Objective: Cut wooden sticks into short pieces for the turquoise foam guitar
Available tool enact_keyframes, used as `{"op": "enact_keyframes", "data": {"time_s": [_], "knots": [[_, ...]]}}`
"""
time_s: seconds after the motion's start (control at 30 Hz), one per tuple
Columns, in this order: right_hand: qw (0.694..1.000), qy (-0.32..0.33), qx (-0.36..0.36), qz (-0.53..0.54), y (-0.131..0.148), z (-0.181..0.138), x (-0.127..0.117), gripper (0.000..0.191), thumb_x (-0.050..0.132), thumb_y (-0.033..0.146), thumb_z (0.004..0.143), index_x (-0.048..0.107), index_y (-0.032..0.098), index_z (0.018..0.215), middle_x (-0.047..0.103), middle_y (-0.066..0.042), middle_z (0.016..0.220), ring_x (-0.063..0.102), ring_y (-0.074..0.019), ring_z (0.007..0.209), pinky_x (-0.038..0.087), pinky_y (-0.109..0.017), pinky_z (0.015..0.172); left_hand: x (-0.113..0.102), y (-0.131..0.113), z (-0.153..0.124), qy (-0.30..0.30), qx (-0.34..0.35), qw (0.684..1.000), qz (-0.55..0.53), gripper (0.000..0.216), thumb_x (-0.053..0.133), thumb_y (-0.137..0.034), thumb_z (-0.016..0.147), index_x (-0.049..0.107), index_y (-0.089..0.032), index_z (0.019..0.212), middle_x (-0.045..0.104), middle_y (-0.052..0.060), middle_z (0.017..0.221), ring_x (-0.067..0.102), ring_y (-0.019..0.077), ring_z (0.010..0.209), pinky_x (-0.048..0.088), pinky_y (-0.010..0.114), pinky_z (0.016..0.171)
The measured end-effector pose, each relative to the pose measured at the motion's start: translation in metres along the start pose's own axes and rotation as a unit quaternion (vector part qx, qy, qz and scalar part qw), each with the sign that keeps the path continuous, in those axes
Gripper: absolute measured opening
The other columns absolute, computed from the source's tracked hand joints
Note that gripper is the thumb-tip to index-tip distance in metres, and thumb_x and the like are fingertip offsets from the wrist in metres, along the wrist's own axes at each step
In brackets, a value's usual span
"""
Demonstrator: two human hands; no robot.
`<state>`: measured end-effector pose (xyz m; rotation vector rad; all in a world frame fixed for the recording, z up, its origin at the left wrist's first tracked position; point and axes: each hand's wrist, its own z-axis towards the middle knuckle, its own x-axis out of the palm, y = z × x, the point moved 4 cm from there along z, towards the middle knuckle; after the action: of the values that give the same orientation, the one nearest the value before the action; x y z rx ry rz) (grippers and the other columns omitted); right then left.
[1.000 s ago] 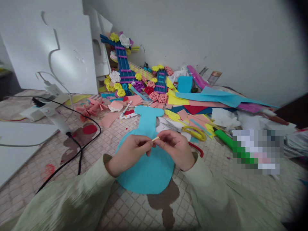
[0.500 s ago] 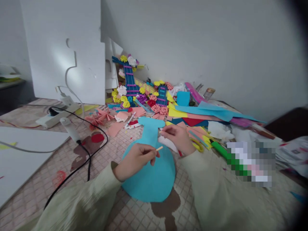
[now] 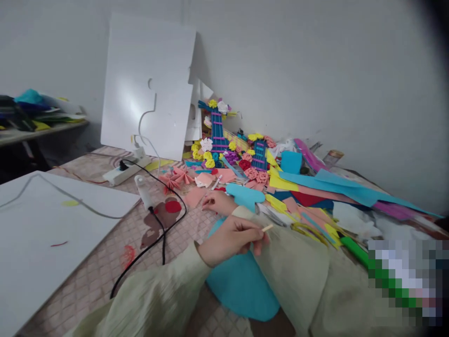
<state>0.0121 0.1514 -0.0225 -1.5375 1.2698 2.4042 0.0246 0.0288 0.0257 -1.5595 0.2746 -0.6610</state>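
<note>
1. At far left, a white foam board (image 3: 52,224) lies flat. It takes up more of the picture than a second ago, because the head has turned that way.
2. A white power strip (image 3: 124,172) and a glue gun (image 3: 143,191) on its black cord (image 3: 154,248) rest on the checked cloth (image 3: 105,262), in the same places as before.
3. The right hand (image 3: 218,202) has moved most. A second ago it met the other hand on the stick, and half a second ago it hovered over the scraps at the right. It now reaches across to the left, fingers low on the cloth beside a pink paper scrap (image 3: 194,196) and a marker pen (image 3: 216,181). Whether those fingers pinch anything cannot be told.
4. The left hand (image 3: 229,239) has stayed near the middle, its fingers closed narrowly on the wooden stick (image 3: 267,228), whose pale tip points right. The stick is now held by one hand alone.
5. The blue paper cutout (image 3: 242,285) still lies flat under both arms. The right sleeve (image 3: 294,267) now crosses it, hiding its middle from its neck (image 3: 245,194).
6. Further right, yellow-handled scissors (image 3: 308,230) and a green marker (image 3: 354,250) lie among coloured paper sheets (image 3: 326,185). Paper flowers (image 3: 224,152) are heaped against the wall, unmoved.
</note>
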Motion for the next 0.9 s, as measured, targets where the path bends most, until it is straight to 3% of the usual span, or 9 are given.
{"op": "enact_keyframes", "data": {"time_s": [0.1,0.2,0.33,0.43,0.5,0.57,0.63,0.77,0.9], "knots": [[0.999,-0.015,0.012,-0.045,-0.005,-0.004,-0.018,0.006,0.064,0.017,0.069,0.070,0.016,0.068,0.068,-0.004,0.076,0.057,-0.0139,0.067,0.042,-0.024,0.061,0.000,0.003,0.000,0.001,-0.004,1.000,-0.001,0.027,0.051,-0.032,0.079,0.066,-0.010,0.076,0.054,-0.001,0.052,0.028,0.0013,0.036,0.018,0.018,0.036],[0.992,-0.058,0.053,-0.100,-0.014,-0.029,-0.059,0.014,0.060,0.024,0.073,0.068,0.015,0.068,0.065,-0.004,0.068,0.055,-0.0146,0.064,0.040,-0.025,0.061,-0.002,0.005,0.001,-0.008,-0.021,1.000,0.003,0.026,0.051,-0.032,0.079,0.065,-0.011,0.075,0.053,-0.002,0.051,0.028,0.0014,0.035,0.018,0.018,0.035],[0.972,-0.121,0.113,-0.167,-0.026,-0.098,-0.124,0.027,0.053,0.035,0.078,0.062,0.015,0.062,0.061,-0.003,0.064,0.052,-0.0142,0.062,0.037,-0.025,0.059,-0.007,0.008,0.003,-0.037,-0.044,0.998,0.017,0.026,0.052,-0.032,0.077,0.063,-0.010,0.072,0.051,-0.002,0.051,0.027,0.0012,0.034,0.015,0.018,0.034],[0.953,-0.146,0.174,-0.199,-0.039,-0.162,-0.154,0.042,0.039,0.041,0.083,0.055,0.016,0.054,0.052,-0.002,0.049,0.047,-0.0137,0.050,0.033,-0.026,0.051,-0.008,0.010,0.006,-0.052,-0.057,0.997,0.013,0.027,0.052,-0.034,0.075,0.062,-0.009,0.072,0.050,-0.002,0.050,0.024,0.0010,0.033,0.012,0.019,0.034],[0.947,-0.145,0.200,-0.206,-0.048,-0.199,-0.155,0.037,0.037,0.036,0.084,0.056,0.015,0.060,0.055,-0.003,0.055,0.050,-0.0147,0.052,0.035,-0.026,0.050,-0.007,0.012,0.008,-0.065,-0.063,0.996,0.018,0.029,0.052,-0.036,0.075,0.061,-0.009,0.072,0.048,-0.003,0.050,0.023,0.0011,0.034,0.010,0.019,0.034],[0.949,-0.124,0.207,-0.204,-0.056,-0.227,-0.143,0.024,0.043,0.031,0.080,0.060,0.014,0.075,0.061,-0.006,0.072,0.055,-0.0160,0.060,0.041,-0.026,0.055,-0.006,0.012,0.010,-0.072,-0.067,0.995,0.029,0.030,0.051,-0.037,0.074,0.061,-0.009,0.073,0.047,-0.003,0.050,0.022,0.0010,0.034,0.010,0.019,0.034],[0.952,-0.098,0.208,-0.202,-0.061,-0.245,-0.126,0.024,0.052,0.031,0.075,0.061,0.015,0.090,0.063,-0.008,0.083,0.058,-0.0193,0.073,0.045,-0.029,0.064,-0.003,0.013,0.012,-0.074,-0.067,0.994,0.042,0.030,0.051,-0.038,0.074,0.060,-0.009,0.073,0.047,-0.003,0.051,0.022,0.0011,0.034,0.010,0.019,0.034],[0.940,-0.092,0.229,-0.234,-0.064,-0.257,-0.104,0.043,0.062,0.034,0.069,0.057,0.017,0.108,0.054,-0.013,0.112,0.046,-0.0294,0.109,0.035,-0.042,0.092,0.003,0.014,0.018,-0.073,-0.061,0.993,0.069,0.030,0.051,-0.038,0.075,0.060,-0.009,0.073,0.047,-0.003,0.052,0.023,0.0020,0.035,0.012,0.020,0.035],[0.926,-0.104,0.272,-0.241,-0.066,-0.255,-0.105,0.046,0.062,0.036,0.067,0.055,0.016,0.108,0.051,-0.016,0.115,0.045,-0.0308,0.108,0.035,-0.044,0.090,0.014,0.009,0.026,-0.062,-0.051,0.992,0.097,0.031,0.048,-0.039,0.077,0.061,-0.011,0.076,0.048,-0.003,0.054,0.023,0.0028,0.037,0.013,0.021,0.036]]}}
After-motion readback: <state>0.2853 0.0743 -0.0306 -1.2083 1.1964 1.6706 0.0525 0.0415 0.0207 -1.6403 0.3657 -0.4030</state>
